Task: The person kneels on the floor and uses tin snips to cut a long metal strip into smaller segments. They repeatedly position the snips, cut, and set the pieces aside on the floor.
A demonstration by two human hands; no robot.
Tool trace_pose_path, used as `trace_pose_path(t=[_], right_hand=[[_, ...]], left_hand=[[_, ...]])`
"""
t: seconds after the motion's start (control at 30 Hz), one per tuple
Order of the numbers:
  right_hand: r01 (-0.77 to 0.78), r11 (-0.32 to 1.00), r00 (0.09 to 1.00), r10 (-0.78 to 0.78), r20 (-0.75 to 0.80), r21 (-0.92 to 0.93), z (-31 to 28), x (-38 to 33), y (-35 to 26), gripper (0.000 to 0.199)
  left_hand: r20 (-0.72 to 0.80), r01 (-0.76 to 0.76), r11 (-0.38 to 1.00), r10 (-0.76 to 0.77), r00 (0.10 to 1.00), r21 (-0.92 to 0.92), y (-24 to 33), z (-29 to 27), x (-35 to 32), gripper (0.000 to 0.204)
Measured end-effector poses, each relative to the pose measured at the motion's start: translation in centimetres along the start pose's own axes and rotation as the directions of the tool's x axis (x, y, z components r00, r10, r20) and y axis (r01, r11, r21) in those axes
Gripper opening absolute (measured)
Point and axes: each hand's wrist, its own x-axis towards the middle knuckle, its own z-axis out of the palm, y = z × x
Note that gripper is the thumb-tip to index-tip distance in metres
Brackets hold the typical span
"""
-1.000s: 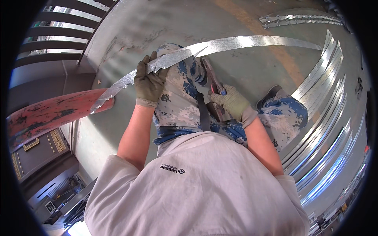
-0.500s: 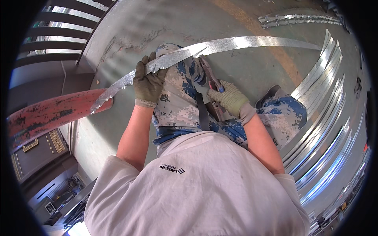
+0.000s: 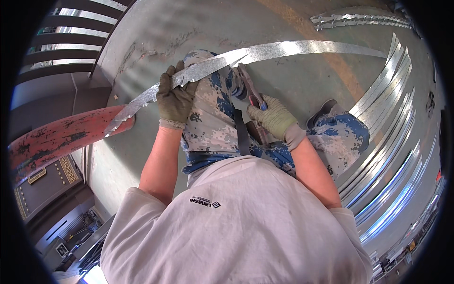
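Observation:
A long shiny metal strip [image 3: 302, 47] runs across my raised knee from the lower left to the upper right. My left hand [image 3: 176, 97], in an olive glove, grips the strip over my knee. My right hand [image 3: 274, 116], gloved too, is closed on the handles of metal snips [image 3: 248, 85]. The snips' blades meet the strip's lower edge just right of my knee. My legs wear blue camouflage trousers, and my white shirt fills the lower part of the view.
A stack of long metal strips [image 3: 383, 137] lies on the grey concrete floor at my right. More cut, notched strips [image 3: 359, 20] lie at the top right. A worn red rail [image 3: 56, 137] crosses at the left. Dark slatted steps are at the upper left.
The snips' blades have shifted slightly along the strip's edge. My left hand keeps its grip in about the same place.

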Motion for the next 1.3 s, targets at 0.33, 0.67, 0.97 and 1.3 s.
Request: trace_pose_path(t=[0.33, 0.67, 0.97, 1.3], right_hand=[[-0.034, 0.998, 0.999, 0.033, 0.030, 0.046, -0.4, -0.4, -1.0, 0.043], [-0.090, 0.995, 0.995, 0.088, 0.048, 0.041, -0.7, -0.9, -2.0, 0.041], [0.002, 0.997, 0.999, -0.006, 0.044, 0.082, -0.6, -0.4, -0.8, 0.035], [-0.101, 0.849, 0.985, 0.013, 0.170, 0.519, -0.9, -0.5, -0.7, 0.020]], left_hand=[[-0.100, -0.039, 0.999, 0.041, 0.994, 0.021, -0.4, 0.5, 0.1, 0.034], [0.025, 0.012, 1.000, -0.012, 1.000, -0.005, 0.1, -0.2, -0.1, 0.036], [0.031, 0.005, 1.000, -0.006, 0.999, 0.003, 0.1, -0.3, -0.1, 0.037], [0.055, 0.004, 1.000, -0.004, 0.998, -0.007, 0.0, -0.2, -0.2, 0.037]])
